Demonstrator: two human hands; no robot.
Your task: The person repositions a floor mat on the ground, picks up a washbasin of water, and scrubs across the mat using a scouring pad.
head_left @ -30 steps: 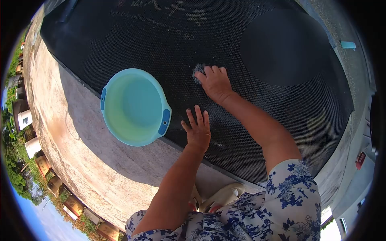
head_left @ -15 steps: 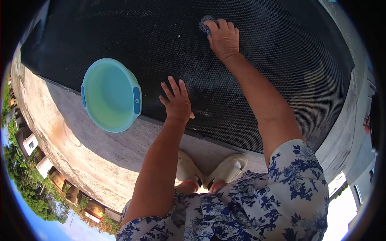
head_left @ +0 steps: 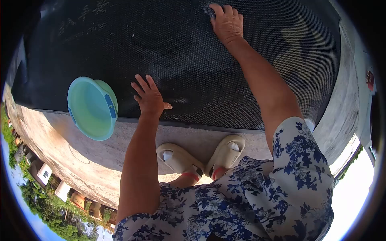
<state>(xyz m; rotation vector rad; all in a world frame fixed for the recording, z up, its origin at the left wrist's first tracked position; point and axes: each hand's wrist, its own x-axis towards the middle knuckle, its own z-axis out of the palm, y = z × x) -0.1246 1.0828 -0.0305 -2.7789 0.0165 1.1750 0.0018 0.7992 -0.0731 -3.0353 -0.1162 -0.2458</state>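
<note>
A black honeycomb-textured mat (head_left: 193,70) with a pale leaf pattern at its right side spreads in front of me. At its far part, my right hand (head_left: 228,22) curls over a grey mesh scouring pad (head_left: 208,11) and presses it to the mat; the hand covers part of the pad. My left hand (head_left: 150,98) lies on the mat nearer to me, fingers spread, holding nothing. To its left stands a light green basin (head_left: 110,107) with blue handle grips, resting at the mat's near edge. Whitish smears show on the mat between the hands.
Pale concrete (head_left: 132,140) runs along the near edge of the mat. My feet, in beige slides (head_left: 183,160), stand on it close to that edge. Beyond the concrete on the left are plants (head_left: 52,209) and several box-like objects. A pale wall stands at the far right.
The view has shifted. My left hand appears farther left, closer to the basin, with its thumb now out to the side. My right hand and the scouring pad appear farther up the view.
</note>
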